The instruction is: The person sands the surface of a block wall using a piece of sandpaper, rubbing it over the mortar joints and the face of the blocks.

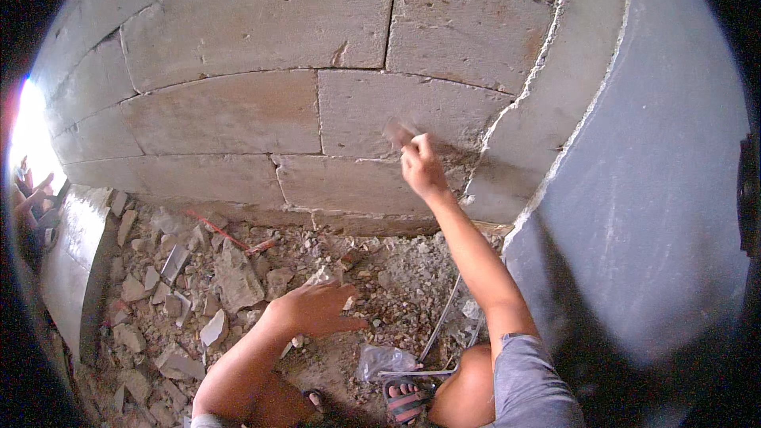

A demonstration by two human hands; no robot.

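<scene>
My right hand (424,165) is closed around a small, flat, greyish-brown hand tool (400,133), held up against the block wall (412,103). The tool is smeared by motion, so its exact kind does not show. It lies over the face of a pale block, just above a horizontal joint and left of a rough plaster edge. Lower down, my left hand (317,307) hovers over the rubble with fingers spread and nothing in it. A pale stone chunk (321,276) lies just beyond its knuckles.
Broken masonry (238,277) covers the ground on the left, beside a leaning grey slab (75,261). Near my sandalled foot (406,402) lie a clear plastic bag (384,362) and thin pale rods (438,321). A smooth grey wall (650,190) stands close on the right.
</scene>
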